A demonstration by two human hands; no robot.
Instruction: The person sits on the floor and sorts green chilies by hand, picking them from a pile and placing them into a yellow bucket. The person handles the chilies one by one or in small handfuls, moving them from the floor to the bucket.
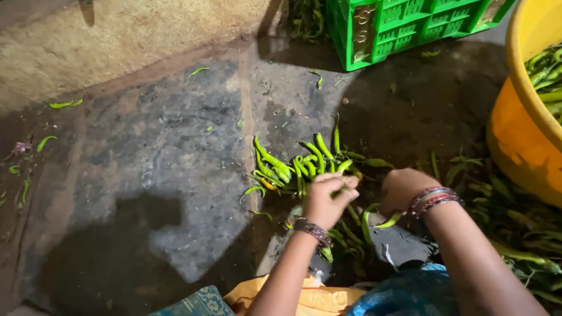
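A pile of long green chillies lies on the dark stone floor in front of me. My left hand is closed around a few chillies at the near edge of the pile; a beaded band sits on that wrist. My right hand, with several bangles on the wrist, is curled over chillies just right of the pile, palm down; its fingers are hidden, so what it holds is unclear. More chillies lie under and between my forearms.
A yellow tub holding green chillies stands at the right edge. A green plastic crate sits at the top. Stray chillies dot the floor on the left. Leafy stalks lie to the right. My yellow and blue clothing shows at the bottom.
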